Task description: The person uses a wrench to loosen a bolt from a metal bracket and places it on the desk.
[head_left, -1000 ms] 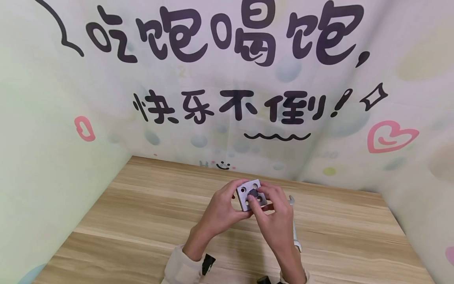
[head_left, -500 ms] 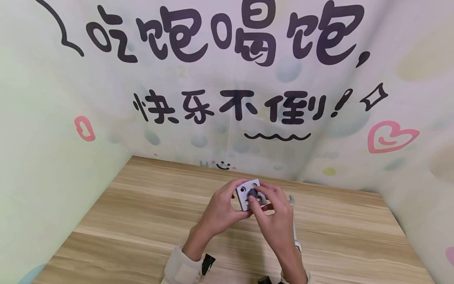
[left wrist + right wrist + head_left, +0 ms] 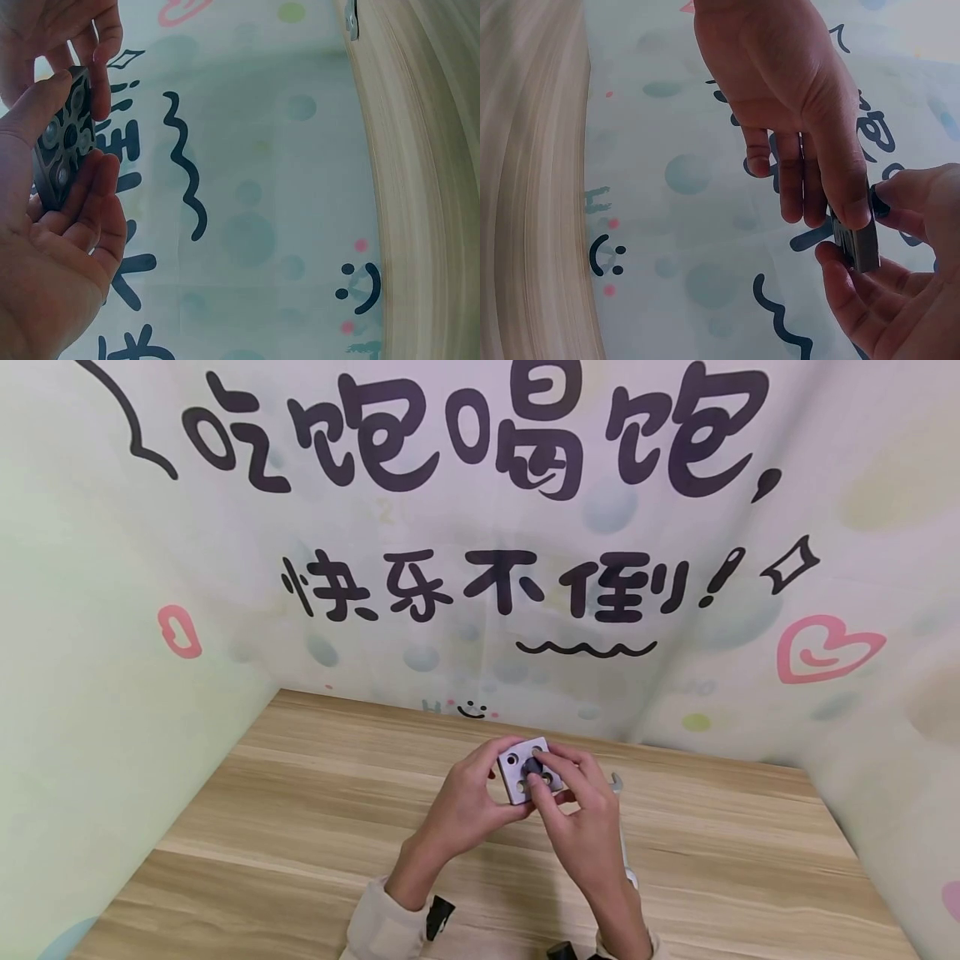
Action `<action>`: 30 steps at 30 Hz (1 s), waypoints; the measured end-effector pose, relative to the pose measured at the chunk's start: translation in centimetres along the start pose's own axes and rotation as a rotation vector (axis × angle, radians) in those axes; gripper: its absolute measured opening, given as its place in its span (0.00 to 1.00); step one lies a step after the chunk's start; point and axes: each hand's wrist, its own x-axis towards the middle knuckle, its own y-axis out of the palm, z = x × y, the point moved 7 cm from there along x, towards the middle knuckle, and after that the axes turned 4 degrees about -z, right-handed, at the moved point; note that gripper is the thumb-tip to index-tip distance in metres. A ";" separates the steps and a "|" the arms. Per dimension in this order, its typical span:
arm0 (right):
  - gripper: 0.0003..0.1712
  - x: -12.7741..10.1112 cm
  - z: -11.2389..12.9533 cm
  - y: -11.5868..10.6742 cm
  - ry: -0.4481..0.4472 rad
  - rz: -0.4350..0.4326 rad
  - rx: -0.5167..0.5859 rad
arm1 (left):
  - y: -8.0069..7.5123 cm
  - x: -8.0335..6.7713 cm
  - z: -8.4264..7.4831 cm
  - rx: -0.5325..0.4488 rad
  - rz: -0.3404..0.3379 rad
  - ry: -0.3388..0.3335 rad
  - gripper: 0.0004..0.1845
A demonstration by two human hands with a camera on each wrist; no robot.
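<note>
In the head view, my left hand (image 3: 467, 800) holds a square grey metal plate (image 3: 512, 776) by its edges, raised over the table and tilted toward the camera. The plate has round holes near its corners. A black bolt head (image 3: 532, 765) stands out from its middle, and my right hand (image 3: 583, 827) pinches it between thumb and fingers. The plate's other face (image 3: 70, 135), dark with round recesses, shows in the left wrist view, with the left thumb on its edge. Seen from the right wrist, the plate (image 3: 865, 251) is nearly edge-on and the bolt head (image 3: 880, 202) sits at the right fingertips.
A wrench (image 3: 617, 783) lies on the wood-grain table (image 3: 337, 760), partly hidden behind the right hand and forearm. Printed cloth (image 3: 480, 527) with large black lettering hangs at the table's back edge. Black pieces (image 3: 440, 917) show at the sleeve cuffs.
The right fingers shift slightly on the bolt head, with the upper fingers spread a little more. The plate tilts and rises very slightly; the left hand keeps its hold.
</note>
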 end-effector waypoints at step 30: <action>0.14 0.0 0.0 -0.1 0.037 -0.041 0.033 | 0.2 0.0 -0.1 -0.012 0.001 0.006 0.37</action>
